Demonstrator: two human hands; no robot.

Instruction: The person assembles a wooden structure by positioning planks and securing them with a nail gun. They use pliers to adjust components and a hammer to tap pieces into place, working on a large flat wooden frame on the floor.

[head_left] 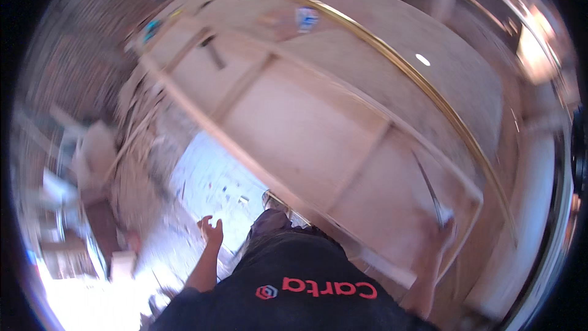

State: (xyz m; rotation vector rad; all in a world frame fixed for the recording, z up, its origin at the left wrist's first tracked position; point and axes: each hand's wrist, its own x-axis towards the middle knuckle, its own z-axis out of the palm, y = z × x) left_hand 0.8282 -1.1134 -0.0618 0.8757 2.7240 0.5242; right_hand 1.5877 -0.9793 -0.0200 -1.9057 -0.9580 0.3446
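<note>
My left hand (pixel 212 232) hangs in the air beside the workbench with fingers apart, holding nothing. My right hand (pixel 436 233), blurred by motion, is closed around the pale end of a long, thin, dark tapering tool (pixel 430 189); its exact kind is too smeared to tell. Both are above the right end of a long wooden frame (pixel 294 127), which has crosspieces dividing it into panelled bays. A hammer (pixel 213 52) lies across the far left part of the frame.
A long gold-coloured strip (pixel 392 55) runs along the large table (pixel 453 64) behind the frame. A blue-and-white packet (pixel 306 19) and a teal object (pixel 150 31) lie farther off. Down at left are a pale marked sheet (pixel 211 175) and wood scraps (pixel 141 110).
</note>
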